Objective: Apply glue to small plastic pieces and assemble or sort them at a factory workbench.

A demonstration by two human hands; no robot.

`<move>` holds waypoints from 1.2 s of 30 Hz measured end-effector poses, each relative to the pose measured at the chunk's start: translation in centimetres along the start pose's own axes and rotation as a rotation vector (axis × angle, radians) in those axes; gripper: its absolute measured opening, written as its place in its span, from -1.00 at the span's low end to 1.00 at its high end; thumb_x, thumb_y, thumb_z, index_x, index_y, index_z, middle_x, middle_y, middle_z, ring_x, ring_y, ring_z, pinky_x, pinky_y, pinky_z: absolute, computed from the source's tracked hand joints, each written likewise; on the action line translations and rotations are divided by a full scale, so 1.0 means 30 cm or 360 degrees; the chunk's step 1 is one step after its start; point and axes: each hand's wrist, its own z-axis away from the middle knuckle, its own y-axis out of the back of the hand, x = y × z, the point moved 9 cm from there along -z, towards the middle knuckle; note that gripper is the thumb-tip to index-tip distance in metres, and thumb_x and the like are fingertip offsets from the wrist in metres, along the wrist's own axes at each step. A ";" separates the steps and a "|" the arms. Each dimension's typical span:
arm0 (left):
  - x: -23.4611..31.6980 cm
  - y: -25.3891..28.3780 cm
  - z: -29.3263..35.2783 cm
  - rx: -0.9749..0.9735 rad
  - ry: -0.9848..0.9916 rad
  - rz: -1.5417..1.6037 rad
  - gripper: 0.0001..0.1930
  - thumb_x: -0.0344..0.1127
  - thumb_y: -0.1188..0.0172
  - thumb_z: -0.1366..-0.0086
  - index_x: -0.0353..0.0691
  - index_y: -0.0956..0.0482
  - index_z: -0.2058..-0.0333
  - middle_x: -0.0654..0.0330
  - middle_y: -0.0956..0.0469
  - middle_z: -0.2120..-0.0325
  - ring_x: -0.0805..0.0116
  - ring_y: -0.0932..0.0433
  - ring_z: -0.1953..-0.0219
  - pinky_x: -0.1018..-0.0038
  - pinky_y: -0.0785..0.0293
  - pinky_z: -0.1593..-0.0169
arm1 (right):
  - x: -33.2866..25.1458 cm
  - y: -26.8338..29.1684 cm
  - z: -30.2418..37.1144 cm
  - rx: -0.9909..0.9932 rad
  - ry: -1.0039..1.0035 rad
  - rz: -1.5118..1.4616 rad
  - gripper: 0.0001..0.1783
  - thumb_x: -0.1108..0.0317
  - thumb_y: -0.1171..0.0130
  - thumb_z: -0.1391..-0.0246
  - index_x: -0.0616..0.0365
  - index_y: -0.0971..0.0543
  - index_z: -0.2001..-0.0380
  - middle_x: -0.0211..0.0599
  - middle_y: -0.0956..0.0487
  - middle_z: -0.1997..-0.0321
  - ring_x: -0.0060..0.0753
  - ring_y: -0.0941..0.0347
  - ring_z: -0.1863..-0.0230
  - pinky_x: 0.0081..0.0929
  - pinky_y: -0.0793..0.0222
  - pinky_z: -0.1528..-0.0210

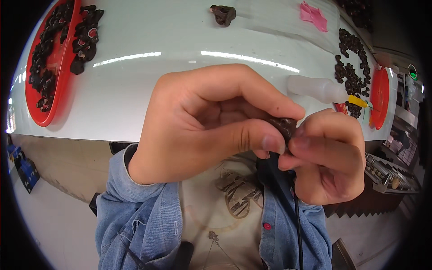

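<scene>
Between my two hands, in front of my chest, is a small dark brown, shiny piece (287, 127); its exact kind I cannot make out. The thumb and forefinger of my left hand (193, 121) pinch it from the left. My right hand (333, 157) has its thumb and fingers pressed together at the piece's right end, covering part of it. A translucent white bottle (315, 87) lies on its side just beyond my right hand. Near its cap is a tool with a yellow handle (357, 101).
A red tray (63, 85) of dark pieces stands at the left of the white table (121, 99), with more dark pieces (86, 39) beside it. One dark lump (222, 15) lies at the back. Right are a pink item (313, 16), many small dark pieces (353, 67) and another red tray (380, 96).
</scene>
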 end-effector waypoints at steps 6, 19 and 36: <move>0.000 -0.003 0.004 0.0004 -0.0091 -0.0119 -0.81 -0.58 -0.19 0.00 -0.53 -0.49 0.35 -0.04 -0.50 0.44 0.32 -0.54 0.47 0.57 -0.53 0.39 | 0.023 0.013 0.010 0.0069 -0.0088 0.0019 -0.72 0.81 -0.09 0.36 0.32 -0.40 0.48 -0.12 -0.38 0.46 -0.58 -0.30 0.62 -0.74 -0.26 0.56; 0.085 -0.052 0.030 -0.0322 -0.0620 -0.1063 -0.75 -0.56 -0.29 0.15 -0.37 -0.58 0.37 0.05 -0.55 0.48 0.36 -0.53 0.55 0.62 -0.46 0.46 | 0.057 0.027 0.040 0.0137 -0.0508 0.0015 -0.78 0.82 -0.07 0.42 0.34 -0.35 0.62 -0.11 -0.40 0.54 -0.55 -0.32 0.64 -0.72 -0.27 0.58; 0.668 0.500 0.337 0.1445 -0.0437 -0.2343 -0.76 -0.47 -0.10 -0.11 -0.38 -0.46 0.21 0.17 -0.51 0.35 0.48 -0.48 0.33 0.62 -0.40 0.27 | 0.116 0.036 0.111 0.0255 -0.0363 -0.0171 -0.59 0.13 -0.35 0.35 0.26 -0.44 0.64 -0.33 -0.41 0.76 -0.47 -0.30 0.74 -0.65 -0.11 0.68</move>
